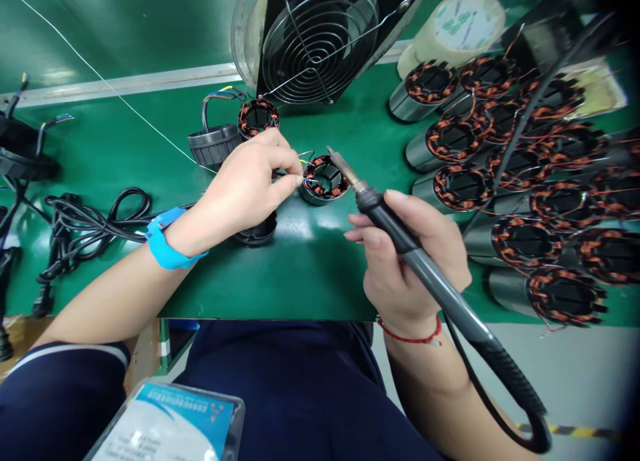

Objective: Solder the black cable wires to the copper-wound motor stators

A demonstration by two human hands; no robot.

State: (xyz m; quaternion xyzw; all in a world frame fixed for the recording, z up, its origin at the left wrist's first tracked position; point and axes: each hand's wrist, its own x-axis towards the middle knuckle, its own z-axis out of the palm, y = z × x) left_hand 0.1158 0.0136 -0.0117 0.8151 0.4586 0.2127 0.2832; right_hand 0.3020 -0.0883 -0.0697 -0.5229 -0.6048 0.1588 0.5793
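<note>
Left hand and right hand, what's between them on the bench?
In the head view, a copper-wound core stands between the left hand and right hand. The soldering iron tip overlaps its edge; I can't tell whether they touch.

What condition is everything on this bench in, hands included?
Left hand: pinching a thin wire
Right hand: gripping the soldering iron
Soldering iron: held, tip pointing away from the person
Copper-wound core between the hands: upright, open end up
Cores at right: clustered together, copper showing
Black cable: looped in a bundle
Fan: guarded; whether spinning, cannot tell
</note>
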